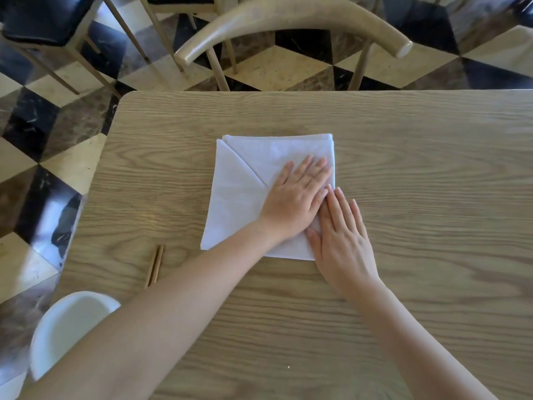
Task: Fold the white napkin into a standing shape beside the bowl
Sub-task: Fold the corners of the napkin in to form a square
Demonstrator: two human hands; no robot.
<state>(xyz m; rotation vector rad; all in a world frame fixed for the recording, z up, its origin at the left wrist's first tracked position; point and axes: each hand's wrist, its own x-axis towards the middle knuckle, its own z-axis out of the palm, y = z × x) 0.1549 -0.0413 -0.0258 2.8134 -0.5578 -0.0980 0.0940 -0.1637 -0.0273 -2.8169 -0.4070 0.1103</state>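
Note:
The white napkin [245,192] lies flat in the middle of the wooden table [418,168], folded into a rough square with one diagonal flap across its top left. My left hand [294,197] presses palm-down on its right half, fingers straight and spread toward the far right corner. Just beside it, my right hand [343,241] lies flat on the napkin's near right edge, partly on the table. Neither hand grips anything. The white bowl [66,330] stands at the table's near left corner, partly hidden by my left forearm.
A pair of brown chopsticks [155,265] lies between the bowl and the napkin. A wooden chair [288,18] stands beyond the far table edge. The table's left edge runs close to the bowl, with checkered floor below.

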